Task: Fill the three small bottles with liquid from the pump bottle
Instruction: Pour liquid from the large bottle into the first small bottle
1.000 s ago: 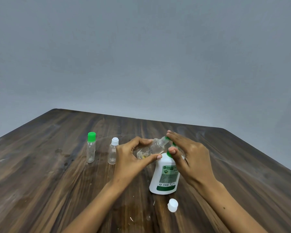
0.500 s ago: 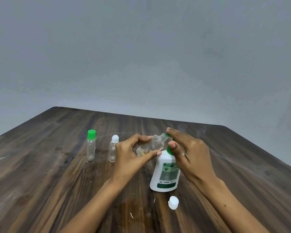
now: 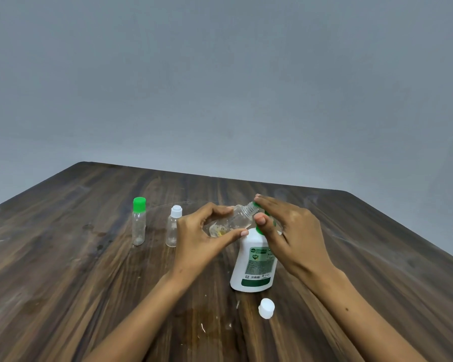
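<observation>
**At centre frame: uncapped bottle held to pump**

Centre frame, left hand (image 3: 202, 236) grips a tilted clear small bottle (image 3: 233, 220), its open neck at the green pump of the white pump bottle (image 3: 255, 265). Right hand (image 3: 290, 231) rests on the pump, fingers extended. Loose white cap (image 3: 266, 308) lies on the surface (image 3: 63, 283) below. Green-capped bottle (image 3: 139, 222) and white-capped bottle (image 3: 174, 226) stand upright at left.

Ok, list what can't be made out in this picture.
Head view only:
- Pump head of the pump bottle: covered by the right hand, so whether it is pressed down is unclear.
- Mouth of the tilted small bottle in the left hand: hidden behind right fingers.
- Label text: too small.
- Fill levels of the green-capped bottle and white-capped bottle: clear plastic, hard to judge.
</observation>
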A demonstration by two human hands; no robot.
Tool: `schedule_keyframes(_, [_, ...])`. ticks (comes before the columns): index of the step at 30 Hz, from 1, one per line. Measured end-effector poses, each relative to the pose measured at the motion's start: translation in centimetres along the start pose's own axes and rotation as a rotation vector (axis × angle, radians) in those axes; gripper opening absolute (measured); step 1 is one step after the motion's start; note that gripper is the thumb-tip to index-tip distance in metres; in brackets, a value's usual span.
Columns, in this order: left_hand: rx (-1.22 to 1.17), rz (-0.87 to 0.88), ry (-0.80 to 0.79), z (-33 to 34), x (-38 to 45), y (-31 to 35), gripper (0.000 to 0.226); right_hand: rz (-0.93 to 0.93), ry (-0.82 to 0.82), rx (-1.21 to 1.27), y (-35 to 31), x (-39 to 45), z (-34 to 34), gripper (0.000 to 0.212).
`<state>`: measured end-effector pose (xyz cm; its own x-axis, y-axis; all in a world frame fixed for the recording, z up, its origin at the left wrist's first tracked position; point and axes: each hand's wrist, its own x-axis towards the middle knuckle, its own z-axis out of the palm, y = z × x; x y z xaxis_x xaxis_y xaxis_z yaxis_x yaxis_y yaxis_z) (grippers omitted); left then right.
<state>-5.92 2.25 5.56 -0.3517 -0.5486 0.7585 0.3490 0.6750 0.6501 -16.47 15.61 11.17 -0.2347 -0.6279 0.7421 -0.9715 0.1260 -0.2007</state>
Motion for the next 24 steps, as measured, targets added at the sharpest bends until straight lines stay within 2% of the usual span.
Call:
schedule_keyframes(11, [-0.027,-0.004,-0.002,0.00,-0.02,0.00,0.042,0.021,-0.022,0.021,0.09,-0.34,-0.08,0.090])
schedule_keyframes(15, [-0.048,-0.008,-0.028,-0.05,-0.05,0.09,0.051,-0.005,0.001,-0.039,-0.11,-0.66,0.16,0.085])
schedule_keyframes(21, [-0.026,0.002,-0.003,-0.04,-0.05,-0.13,0.043,0.024,-0.042,-0.019,-0.13,-0.33,-0.37,0.095])
schedule_keyframes(24, [-0.043,0.003,-0.005,-0.04,0.03,0.03,0.048,0.030,-0.024,-0.030,-0.34,-0.38,0.02,0.094])
